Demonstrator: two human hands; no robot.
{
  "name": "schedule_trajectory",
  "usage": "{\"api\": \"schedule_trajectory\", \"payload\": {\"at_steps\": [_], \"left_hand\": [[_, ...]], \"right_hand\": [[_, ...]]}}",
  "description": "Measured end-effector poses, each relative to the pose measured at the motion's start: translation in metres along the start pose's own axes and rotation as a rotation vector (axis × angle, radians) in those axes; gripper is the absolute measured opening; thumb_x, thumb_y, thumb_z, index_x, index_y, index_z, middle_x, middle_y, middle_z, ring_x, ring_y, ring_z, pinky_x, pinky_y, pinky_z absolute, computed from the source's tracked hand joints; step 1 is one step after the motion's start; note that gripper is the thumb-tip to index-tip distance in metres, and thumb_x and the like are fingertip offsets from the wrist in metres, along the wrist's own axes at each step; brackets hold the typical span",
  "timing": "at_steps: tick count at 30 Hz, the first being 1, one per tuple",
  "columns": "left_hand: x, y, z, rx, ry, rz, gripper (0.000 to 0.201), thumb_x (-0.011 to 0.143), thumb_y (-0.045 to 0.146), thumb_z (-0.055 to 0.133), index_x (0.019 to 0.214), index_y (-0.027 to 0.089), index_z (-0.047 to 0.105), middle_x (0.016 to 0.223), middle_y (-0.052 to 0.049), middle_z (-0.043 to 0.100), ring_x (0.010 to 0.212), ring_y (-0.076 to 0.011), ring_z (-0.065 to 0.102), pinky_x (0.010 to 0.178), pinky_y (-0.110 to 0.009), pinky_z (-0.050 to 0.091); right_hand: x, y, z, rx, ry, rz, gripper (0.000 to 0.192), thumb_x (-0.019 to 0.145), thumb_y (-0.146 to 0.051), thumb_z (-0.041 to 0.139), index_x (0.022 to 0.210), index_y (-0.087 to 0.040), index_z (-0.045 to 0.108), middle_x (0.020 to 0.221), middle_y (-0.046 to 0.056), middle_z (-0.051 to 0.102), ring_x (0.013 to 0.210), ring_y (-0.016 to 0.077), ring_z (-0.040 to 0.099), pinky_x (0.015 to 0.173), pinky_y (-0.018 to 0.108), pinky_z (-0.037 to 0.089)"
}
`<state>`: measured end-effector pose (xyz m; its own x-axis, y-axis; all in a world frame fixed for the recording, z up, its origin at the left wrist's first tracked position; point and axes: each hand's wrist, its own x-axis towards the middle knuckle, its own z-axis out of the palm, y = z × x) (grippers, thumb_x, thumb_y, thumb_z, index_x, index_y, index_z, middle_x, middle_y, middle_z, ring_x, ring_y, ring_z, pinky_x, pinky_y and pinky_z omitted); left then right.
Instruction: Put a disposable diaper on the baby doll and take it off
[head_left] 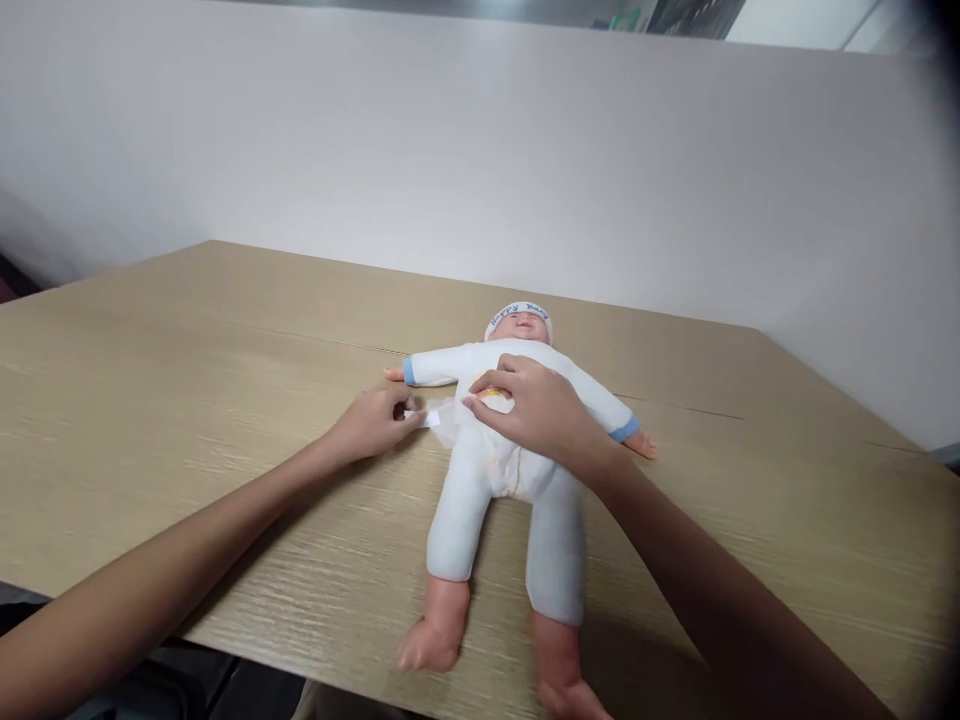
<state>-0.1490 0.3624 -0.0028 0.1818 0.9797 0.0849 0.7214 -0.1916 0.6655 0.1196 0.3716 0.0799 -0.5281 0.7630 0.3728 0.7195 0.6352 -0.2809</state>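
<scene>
A baby doll (459,510) in a white suit with blue cuffs lies on its back, head away from me and feet towards me. Between its legs and over its belly is a white diaper (508,472). My left hand (375,420) is closed at the doll's side, pinching the white fastening tab (432,419) of the diaper, whose thin side wing stretches out. My right hand (541,408) rests on the belly, fingers curled at the diaper's front top edge. The palm hides part of that front panel.
The doll lies on a wooden table (247,400) with a light wood grain and thin seams. Behind the table rises a pale partition (420,140). Dark objects, not clear in kind, show below the table's front edge at lower left.
</scene>
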Motion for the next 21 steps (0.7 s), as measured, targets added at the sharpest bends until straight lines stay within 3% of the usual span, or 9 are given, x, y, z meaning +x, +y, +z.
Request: {"api": "schedule_trajectory", "payload": {"at_steps": [2, 6, 11, 13, 17, 21], "left_hand": [[0.004, 0.006, -0.006, -0.215, -0.016, -0.026, 0.040, 0.097, 0.055, 0.059, 0.074, 0.023, 0.053, 0.071, -0.001, 0.057, 0.071, -0.0205, 0.054, 0.070, -0.034, 0.038], [0.014, 0.035, -0.014, -0.524, -0.014, 0.051, 0.045, 0.095, 0.058, 0.063, 0.071, 0.021, 0.052, 0.077, -0.001, 0.055, 0.078, -0.0185, 0.052, 0.076, -0.033, 0.039], [0.032, 0.076, -0.002, -0.589, -0.053, 0.054, 0.045, 0.094, 0.055, 0.068, 0.070, 0.020, 0.056, 0.074, 0.000, 0.055, 0.072, -0.0157, 0.048, 0.072, -0.033, 0.037], [0.039, 0.088, 0.009, -0.642, -0.095, 0.098, 0.040, 0.095, 0.053, 0.070, 0.073, 0.019, 0.063, 0.077, -0.001, 0.061, 0.073, -0.0160, 0.051, 0.071, -0.033, 0.038], [0.048, 0.093, 0.027, -0.773, -0.074, 0.135, 0.044, 0.101, 0.058, 0.060, 0.081, 0.019, 0.066, 0.078, -0.003, 0.060, 0.072, -0.0172, 0.051, 0.070, -0.034, 0.042], [0.047, 0.078, 0.033, -0.780, 0.025, 0.134, 0.036, 0.105, 0.058, 0.059, 0.109, 0.022, 0.061, 0.084, 0.000, 0.056, 0.076, -0.0168, 0.053, 0.072, -0.032, 0.043]], "right_hand": [[-0.001, 0.001, 0.001, 0.015, -0.011, 0.018, 0.016, 0.097, -0.040, 0.078, 0.102, -0.027, 0.085, 0.102, 0.005, 0.072, 0.094, 0.0230, 0.067, 0.083, 0.037, 0.049], [-0.002, -0.001, 0.000, 0.033, -0.049, 0.040, 0.021, 0.094, -0.039, 0.079, 0.110, -0.026, 0.084, 0.104, 0.005, 0.074, 0.099, 0.0262, 0.069, 0.084, 0.039, 0.050], [0.001, -0.003, -0.001, 0.110, -0.034, 0.101, 0.064, 0.091, -0.037, 0.079, 0.152, -0.024, 0.064, 0.106, 0.006, 0.077, 0.096, 0.0278, 0.071, 0.078, 0.038, 0.048], [0.002, -0.001, -0.001, 0.156, -0.043, 0.119, 0.070, 0.092, -0.034, 0.077, 0.158, -0.025, 0.059, 0.104, 0.005, 0.078, 0.095, 0.0269, 0.071, 0.078, 0.036, 0.048], [0.002, 0.006, -0.001, 0.235, -0.048, 0.146, 0.060, 0.100, -0.032, 0.066, 0.160, -0.026, 0.058, 0.098, 0.002, 0.076, 0.082, 0.0215, 0.068, 0.075, 0.033, 0.046], [0.002, 0.010, 0.000, 0.282, -0.025, 0.151, 0.047, 0.109, -0.033, 0.052, 0.154, -0.026, 0.063, 0.087, 0.000, 0.069, 0.071, 0.0184, 0.060, 0.070, 0.032, 0.042]]}}
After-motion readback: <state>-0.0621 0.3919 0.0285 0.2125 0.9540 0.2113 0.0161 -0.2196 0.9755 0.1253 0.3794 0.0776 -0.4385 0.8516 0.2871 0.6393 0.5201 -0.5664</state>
